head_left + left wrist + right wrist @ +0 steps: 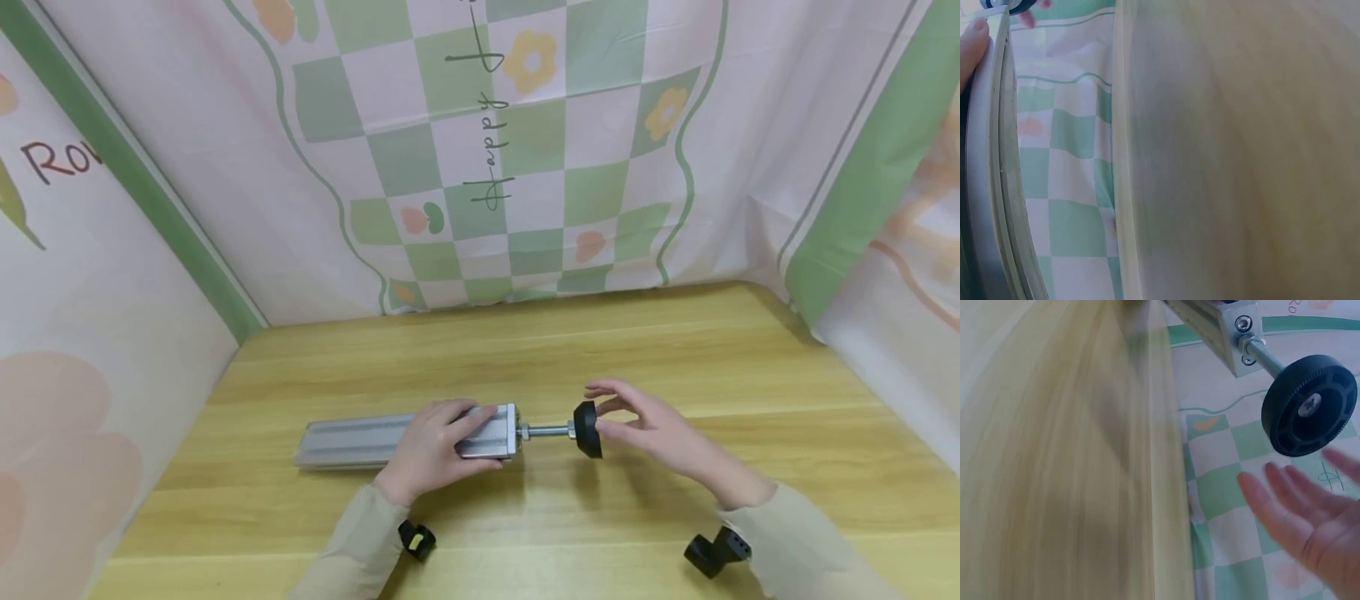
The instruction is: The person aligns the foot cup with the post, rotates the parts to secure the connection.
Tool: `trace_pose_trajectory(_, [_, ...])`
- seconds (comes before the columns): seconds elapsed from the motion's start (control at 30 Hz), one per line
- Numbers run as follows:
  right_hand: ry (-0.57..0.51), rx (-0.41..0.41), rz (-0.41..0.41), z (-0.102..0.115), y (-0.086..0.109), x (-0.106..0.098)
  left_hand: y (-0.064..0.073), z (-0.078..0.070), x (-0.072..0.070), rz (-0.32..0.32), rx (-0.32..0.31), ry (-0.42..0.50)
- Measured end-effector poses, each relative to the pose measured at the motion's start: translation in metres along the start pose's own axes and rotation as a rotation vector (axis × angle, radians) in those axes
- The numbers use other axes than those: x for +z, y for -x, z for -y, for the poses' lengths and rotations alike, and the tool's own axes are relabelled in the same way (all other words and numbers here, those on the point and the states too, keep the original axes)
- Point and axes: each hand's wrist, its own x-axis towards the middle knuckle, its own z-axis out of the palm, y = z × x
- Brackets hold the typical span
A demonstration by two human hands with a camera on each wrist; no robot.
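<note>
A long aluminium profile (345,442) lies lengthwise over the wooden table in the head view. My left hand (442,442) grips it near its right end, fingers across the top and thumb along the near side. From that end plate sticks out a threaded rod (551,431) with nuts, carrying a round black levelling foot (587,429). My right hand (652,429) is at the foot's outer face with fingers spread and bent. The right wrist view shows the foot's ribbed underside with a central screw (1309,405); the fingers (1279,506) there look loose and apart from it.
The wooden tabletop (480,358) reaches back to a hanging cloth (465,167) with green checks and flowers. More printed cloth hangs at the left (90,275) and right (892,350). Small black cameras sit at the left wrist (417,540) and the right wrist (717,552).
</note>
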Motion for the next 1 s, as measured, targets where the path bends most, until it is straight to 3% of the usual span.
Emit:
trace_pose_trajectory(0.13, [0.047,-0.208,-0.013,-0.008,0.003,0.001,0.0,0.0,0.0,-0.006,0.003,-0.004])
trace_pose_trajectory(0.23, [0.058,-0.32,-0.006,-0.015,0.004,0.001,0.001,0.0,0.001,-0.013,0.008,-0.006])
trace_pose_trajectory(0.33, [0.059,-0.368,0.004,-0.019,0.004,0.002,0.001,0.0,0.001,-0.018,0.012,-0.007])
trace_pose_trajectory(0.47, [0.043,-0.369,0.004,-0.02,0.004,0.003,0.001,0.001,0.002,-0.016,0.011,-0.006])
trace_pose_trajectory(0.6, [0.013,-0.298,0.004,-0.017,0.004,0.003,0.001,0.001,0.002,-0.012,0.008,-0.005])
trace_pose_trajectory(0.87, [-0.156,0.026,0.05,-0.003,0.005,0.0,0.0,0.0,0.002,-0.006,0.005,0.008])
trace_pose_trajectory(1.0, [-0.213,0.121,0.068,0.0,0.003,-0.001,0.0,0.0,0.001,-0.004,0.001,0.012])
